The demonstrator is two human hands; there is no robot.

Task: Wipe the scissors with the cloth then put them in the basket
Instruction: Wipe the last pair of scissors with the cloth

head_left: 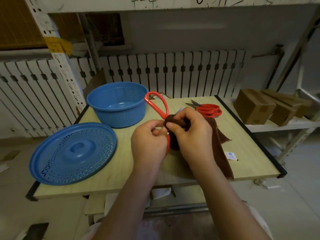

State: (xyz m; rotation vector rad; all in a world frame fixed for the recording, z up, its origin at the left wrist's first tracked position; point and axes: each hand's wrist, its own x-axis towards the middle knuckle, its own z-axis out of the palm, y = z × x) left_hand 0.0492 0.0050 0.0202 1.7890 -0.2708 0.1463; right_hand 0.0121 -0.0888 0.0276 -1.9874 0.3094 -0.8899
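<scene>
Red-handled scissors [156, 104] are gripped by the left hand [149, 141] above the surface [242, 149]. The brown cloth [220, 146] is pinched around them by the right hand [190, 130].

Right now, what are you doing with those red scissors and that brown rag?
A person is wiping a pair of red scissors with a brown cloth above the table. The left hand holds the scissors by a handle, and the right hand pinches the cloth around them. The blue basket stands open and holds nothing, its lid beside it. A second pair of scissors lies on the table.
</scene>
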